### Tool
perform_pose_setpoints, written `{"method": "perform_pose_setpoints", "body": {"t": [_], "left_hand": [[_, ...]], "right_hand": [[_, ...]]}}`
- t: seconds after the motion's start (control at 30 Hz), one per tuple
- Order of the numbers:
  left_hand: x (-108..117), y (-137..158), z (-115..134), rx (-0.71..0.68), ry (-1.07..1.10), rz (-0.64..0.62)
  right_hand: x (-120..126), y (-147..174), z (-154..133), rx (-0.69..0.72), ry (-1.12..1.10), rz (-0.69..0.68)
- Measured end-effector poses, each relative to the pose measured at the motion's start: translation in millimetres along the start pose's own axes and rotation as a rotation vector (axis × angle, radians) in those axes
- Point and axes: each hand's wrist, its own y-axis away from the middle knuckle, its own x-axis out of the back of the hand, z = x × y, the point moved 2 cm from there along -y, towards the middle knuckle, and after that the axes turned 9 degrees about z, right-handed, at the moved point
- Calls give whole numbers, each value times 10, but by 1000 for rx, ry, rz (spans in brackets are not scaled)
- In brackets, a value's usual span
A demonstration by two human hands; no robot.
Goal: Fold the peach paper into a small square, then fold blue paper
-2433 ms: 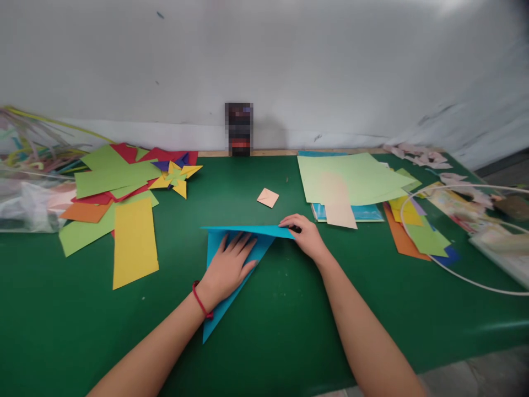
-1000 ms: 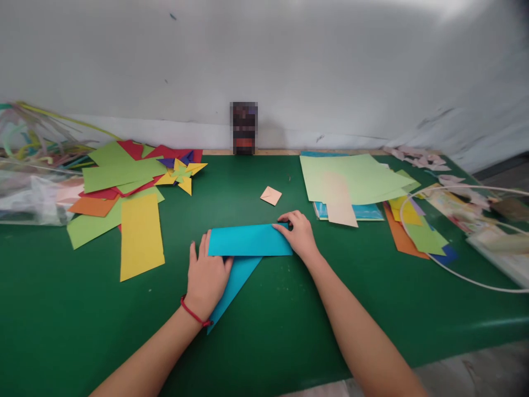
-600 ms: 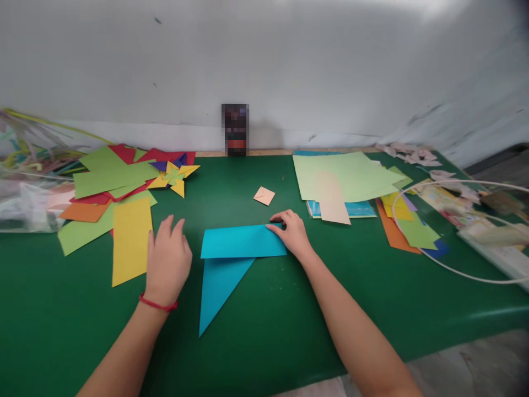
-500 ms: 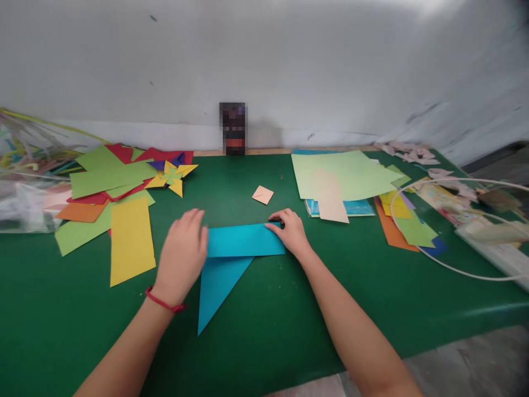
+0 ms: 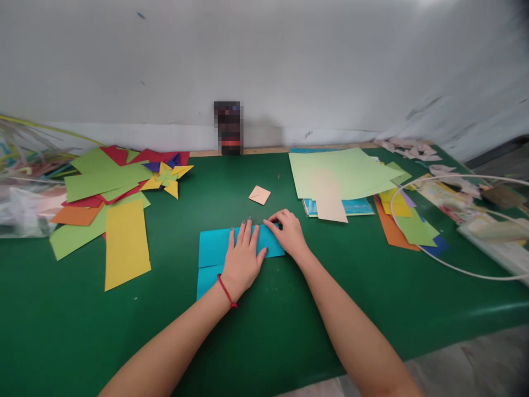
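Strips (image 5: 25,165) in several colours, blurred, lie at ten o'clock from the blue sheet (image 5: 211,248), twelve pointing to the wall (image 5: 289,66). A clear bag (image 5: 28,215) sits on their near side on the green bench (image 5: 61,331). Next, also at ten, comes a pile (image 5: 103,179) of green, red and orange paper; a yellow sheet (image 5: 127,242) overlaps its near edge at nine. A yellow star (image 5: 167,176) with a green middle rests at the pile's right end.

The blue sheet lies mid-bench, folded, an upper band covering part of a lower layer. At twelve a dark object (image 5: 228,129), pixelated, stands by the wall. The left grip (image 5: 242,256), coming in from seven, a red bracelet (image 5: 225,288) at its wrist, lies flat on the blue sheet, fingers slightly spread toward twelve. A pink square (image 5: 259,195) lies at one, near both grips. The right grip (image 5: 289,234) comes from five to the sheet's far right corner, thumb and forefinger tips close together; whether they pinch paper I cannot tell.

At two, a pale sheet (image 5: 355,176) and a pink strip (image 5: 332,207) overlap a blue packet (image 5: 359,207), scraps (image 5: 409,149) beyond. At three, small papers (image 5: 417,231) overlap beside a looping white cord (image 5: 479,176).
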Motion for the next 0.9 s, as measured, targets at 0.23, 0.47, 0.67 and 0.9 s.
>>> {"method": "perform_pose_setpoints", "body": {"t": [0.23,0.47,0.67,0.9], "left_hand": [[5,-3,-17,-7,-2,5],[71,65,-172,-11,-34,5],[194,296,-615,100,-142,1],[216,404,-781,227,-221,34]], "right_hand": [[-5,25,-48,-17,43,29],[-1,19,-39,-19,42,12],[4,19,-40,-11,30,-6],[-12,20,-27,-18,18,-1]]}}
